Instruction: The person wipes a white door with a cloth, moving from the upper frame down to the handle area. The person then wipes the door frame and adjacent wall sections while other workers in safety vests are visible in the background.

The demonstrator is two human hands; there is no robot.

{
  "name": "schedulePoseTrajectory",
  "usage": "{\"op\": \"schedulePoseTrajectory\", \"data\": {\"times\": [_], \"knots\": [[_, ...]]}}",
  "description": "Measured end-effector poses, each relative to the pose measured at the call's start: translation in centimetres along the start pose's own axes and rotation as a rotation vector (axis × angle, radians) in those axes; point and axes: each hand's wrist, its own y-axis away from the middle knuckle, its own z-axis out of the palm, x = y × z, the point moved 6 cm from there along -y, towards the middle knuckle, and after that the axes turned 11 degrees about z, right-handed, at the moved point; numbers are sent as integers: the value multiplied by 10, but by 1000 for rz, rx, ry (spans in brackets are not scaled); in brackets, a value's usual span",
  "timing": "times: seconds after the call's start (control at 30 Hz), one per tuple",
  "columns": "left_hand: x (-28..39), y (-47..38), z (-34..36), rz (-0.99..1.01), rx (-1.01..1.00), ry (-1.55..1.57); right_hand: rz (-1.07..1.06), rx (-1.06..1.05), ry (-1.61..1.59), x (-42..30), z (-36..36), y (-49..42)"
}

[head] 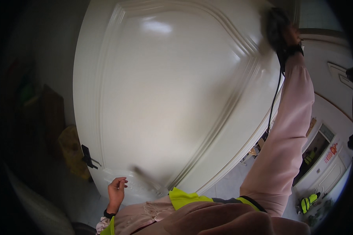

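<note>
A white panelled door (170, 97) with moulded trim fills the middle of the view. My right hand (289, 33) is raised high at the upper right, closed around a dark, blurred object (276, 29) held against or close to the door's upper corner; what the object is cannot be told. A black cord (273, 105) hangs down from it beside my pink sleeve. Low on the left, my left hand (117, 188) is in front of the door's lower part with its fingers curled and nothing seen in them. Near it, further up and left, is the door's black lever handle (89, 157).
A yellow covered object (73, 152) stands in the dark area at left. At right, a person in a high-visibility vest (309, 203) is low near a white door (331, 173); another vest shows in a doorway. Grey floor tiles (229, 179) lie below.
</note>
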Motion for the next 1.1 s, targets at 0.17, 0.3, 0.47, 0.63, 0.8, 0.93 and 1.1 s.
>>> {"op": "schedulePoseTrajectory", "data": {"times": [0.17, 0.3, 0.47, 0.63, 0.8, 0.93, 1.1], "knots": [[-3, -3, -11, -21, -28, 3, -476, -43, -252, -130, -66, 128], [3, -10, -9, -4, -76, 24, -945, 189, -581, -119, -113, 240], [13, -19, -20, 40, -97, 32, -918, 97, -419, -52, -107, 209], [12, -29, -31, 23, -95, 16, -909, 116, -517, -86, -107, 201], [9, -20, -31, 4, -86, 51, -903, -76, -442, -37, -120, 262], [16, -6, -41, 15, -83, 22, -816, -219, -563, 10, -108, 266], [22, 2, -68, 17, -13, -47, -587, -246, -1001, -31, -111, 215]]}}
